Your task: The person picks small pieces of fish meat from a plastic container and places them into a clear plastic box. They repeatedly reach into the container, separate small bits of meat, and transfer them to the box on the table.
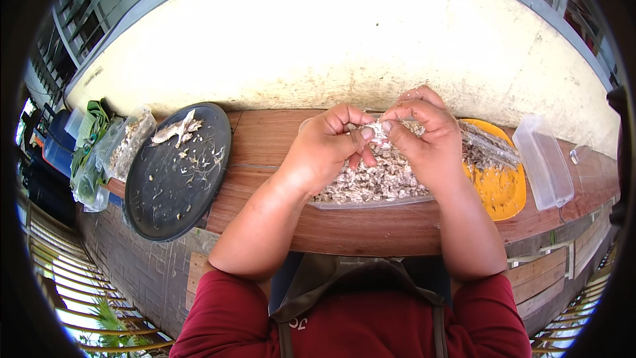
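Observation:
Over a clear plastic container (372,205) heaped with small pale brown shredded pieces (370,181), both of my hands hold a whitish flaky piece (378,133). My left hand (330,141) pinches its left side between thumb and index finger, the other fingers curled beneath. My right hand (427,132) grips the right side between thumb and fingers, and small crumbs stick to its fingers. What the piece is made of cannot be told. Right of the container, an orange plate (497,196) bears a long, rough brownish block (489,145), partly hidden by my right forearm.
A round black tray (174,194) with a torn pale piece (177,129) and scraps lies at left. Beyond it are a plastic bag of pieces (131,146) and green leaves (92,134). An empty-looking clear plastic box (542,161) stands at right. A pale wall (318,59) borders the wooden table (263,146).

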### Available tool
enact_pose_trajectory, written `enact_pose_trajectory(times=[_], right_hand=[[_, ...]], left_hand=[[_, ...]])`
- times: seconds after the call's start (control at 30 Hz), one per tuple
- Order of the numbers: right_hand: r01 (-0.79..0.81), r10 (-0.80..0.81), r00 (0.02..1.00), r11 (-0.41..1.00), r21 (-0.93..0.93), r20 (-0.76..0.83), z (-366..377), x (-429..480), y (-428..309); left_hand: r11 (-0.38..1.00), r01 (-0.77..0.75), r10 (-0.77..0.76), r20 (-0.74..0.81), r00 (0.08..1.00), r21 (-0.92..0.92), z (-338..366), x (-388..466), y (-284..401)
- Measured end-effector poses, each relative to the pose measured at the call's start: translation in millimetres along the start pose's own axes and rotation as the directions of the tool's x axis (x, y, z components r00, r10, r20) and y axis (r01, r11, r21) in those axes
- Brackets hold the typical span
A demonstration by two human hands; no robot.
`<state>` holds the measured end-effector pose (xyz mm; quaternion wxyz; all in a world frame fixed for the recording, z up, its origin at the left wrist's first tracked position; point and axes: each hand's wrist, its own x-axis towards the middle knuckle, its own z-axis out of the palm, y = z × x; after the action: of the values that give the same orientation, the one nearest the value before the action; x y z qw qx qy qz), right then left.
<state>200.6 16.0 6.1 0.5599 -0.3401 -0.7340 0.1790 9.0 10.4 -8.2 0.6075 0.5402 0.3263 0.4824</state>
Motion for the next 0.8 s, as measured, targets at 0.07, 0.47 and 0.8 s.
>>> enact_pose_trajectory(times=[0.07, 0.47, 0.8], right_hand=[[-0.006, 0.006, 1.0, 1.0, -0.013, -0.003, -0.7, 0.9, 0.3], [-0.006, 0.005, 1.0, 0.999, -0.044, -0.025, -4.9, -1.0, -1.0], [-0.002, 0.006, 0.999, 0.996, -0.092, 0.042, -8.5, -1.3, -1.0]], left_hand=[[0.999, -0.013, 0.013, 0.011, 1.0, 0.049, 0.6, -0.1, -0.3], [0.997, -0.032, 0.033, -0.012, 0.999, 0.072, 1.8, -2.0, 0.4], [0.994, -0.064, 0.064, 0.005, 0.998, 0.084, 2.9, -2.1, 1.9]])
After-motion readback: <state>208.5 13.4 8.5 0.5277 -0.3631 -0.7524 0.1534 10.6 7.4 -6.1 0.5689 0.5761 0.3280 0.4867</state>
